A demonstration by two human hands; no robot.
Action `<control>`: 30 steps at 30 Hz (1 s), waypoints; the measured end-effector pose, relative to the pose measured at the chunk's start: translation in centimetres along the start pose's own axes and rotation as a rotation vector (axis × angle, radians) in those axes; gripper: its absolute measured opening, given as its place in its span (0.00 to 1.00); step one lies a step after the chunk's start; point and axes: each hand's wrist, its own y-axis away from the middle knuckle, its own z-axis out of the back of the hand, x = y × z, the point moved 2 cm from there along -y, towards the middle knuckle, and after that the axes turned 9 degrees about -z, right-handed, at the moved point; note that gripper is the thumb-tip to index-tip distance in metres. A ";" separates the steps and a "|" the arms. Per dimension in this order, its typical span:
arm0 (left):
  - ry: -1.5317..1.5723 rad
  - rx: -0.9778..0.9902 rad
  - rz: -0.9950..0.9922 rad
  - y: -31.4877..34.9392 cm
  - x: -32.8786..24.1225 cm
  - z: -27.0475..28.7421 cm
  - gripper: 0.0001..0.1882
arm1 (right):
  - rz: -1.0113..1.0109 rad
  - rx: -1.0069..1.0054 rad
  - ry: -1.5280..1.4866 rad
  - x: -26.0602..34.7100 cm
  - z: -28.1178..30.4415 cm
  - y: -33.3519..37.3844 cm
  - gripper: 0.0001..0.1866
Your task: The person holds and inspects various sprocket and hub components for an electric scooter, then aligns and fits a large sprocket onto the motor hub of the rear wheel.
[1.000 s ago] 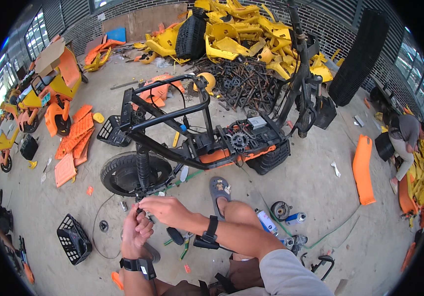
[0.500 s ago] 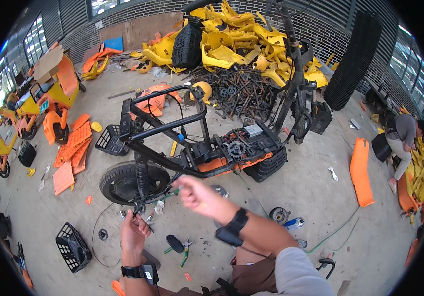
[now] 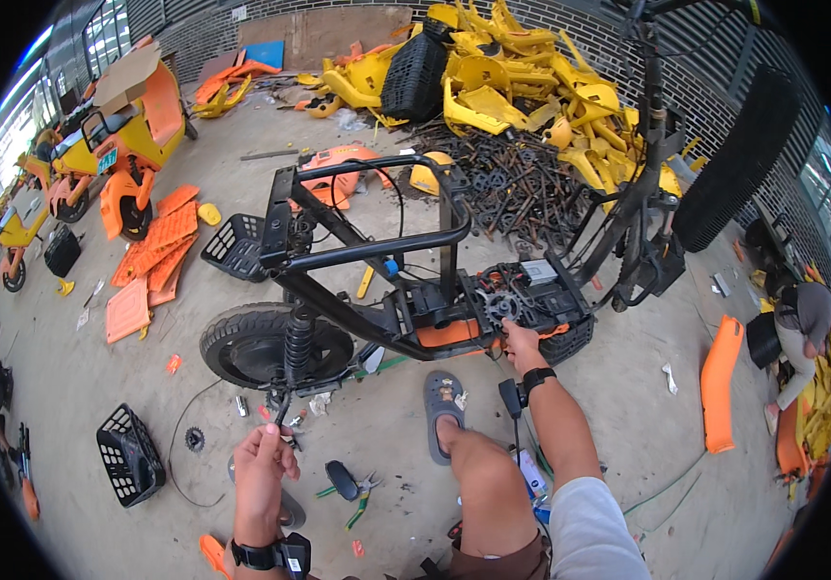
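In front of me stands a stripped black scooter frame [image 3: 348, 314] with its rear wheel [image 3: 241, 343] and a black shock absorber [image 3: 299, 343]. My left hand [image 3: 262, 469] is closed, its fingertips pinching a small dark part just below the shock; I cannot make out its kind. My right hand [image 3: 522, 343] reaches to the middle of the frame, fingers closed on the near edge of a toothed chainring [image 3: 510, 307]. The chainring lies among wires beside a silver box [image 3: 537, 272].
Pliers with green handles [image 3: 362, 503], a small sprocket [image 3: 194, 439] and a black basket [image 3: 131, 456] lie on the floor. An orange panel [image 3: 722, 387] is at right. Behind the frame are heaps of rusty metal parts [image 3: 507, 179] and yellow panels [image 3: 493, 87]. Another person [image 3: 802, 324] bends at far right.
My right hand has moved from beside the rear wheel rightward and up to the chainring. My left hand stays below the shock. The view has shifted, and my foot now shows.
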 end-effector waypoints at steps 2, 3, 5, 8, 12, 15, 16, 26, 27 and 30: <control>-0.088 0.028 -0.029 0.0 -0.1 -0.1 0.15 | 0.013 -0.027 -0.050 -0.2 -0.9 -1.1 0.12; -0.070 0.029 -0.019 0.0 -0.1 -0.1 0.14 | 0.037 -0.037 -0.099 -0.3 -1.1 -1.6 0.11; -0.134 0.028 -0.043 0.0 0.0 -0.3 0.14 | 0.118 -0.057 -0.179 -0.4 -0.9 -1.9 0.15; -0.162 0.050 -0.077 0.0 0.0 -0.6 0.14 | 0.277 -0.032 -0.071 0.0 0.5 -0.5 0.15; -0.214 0.143 -0.181 0.4 0.2 -1.6 0.14 | 0.592 -0.026 0.268 2.2 3.2 6.8 0.16; -0.210 0.220 -0.229 1.6 0.3 -2.7 0.15 | 0.778 0.294 0.326 3.3 4.2 16.2 0.16; -0.187 0.236 -0.260 2.1 0.4 -3.1 0.15 | 0.821 0.279 0.441 3.3 4.4 19.6 0.16; -0.523 0.293 -0.862 5.7 -0.7 -1.8 0.16 | 1.069 0.469 0.261 -5.9 -5.8 36.6 0.07; -0.516 0.252 -0.830 5.4 -0.6 -1.3 0.16 | 1.121 0.411 0.232 -6.4 -6.7 36.5 0.07; -0.575 0.160 -0.818 4.9 -0.4 -0.1 0.15 | 1.171 0.460 0.179 -7.4 -8.5 35.9 0.06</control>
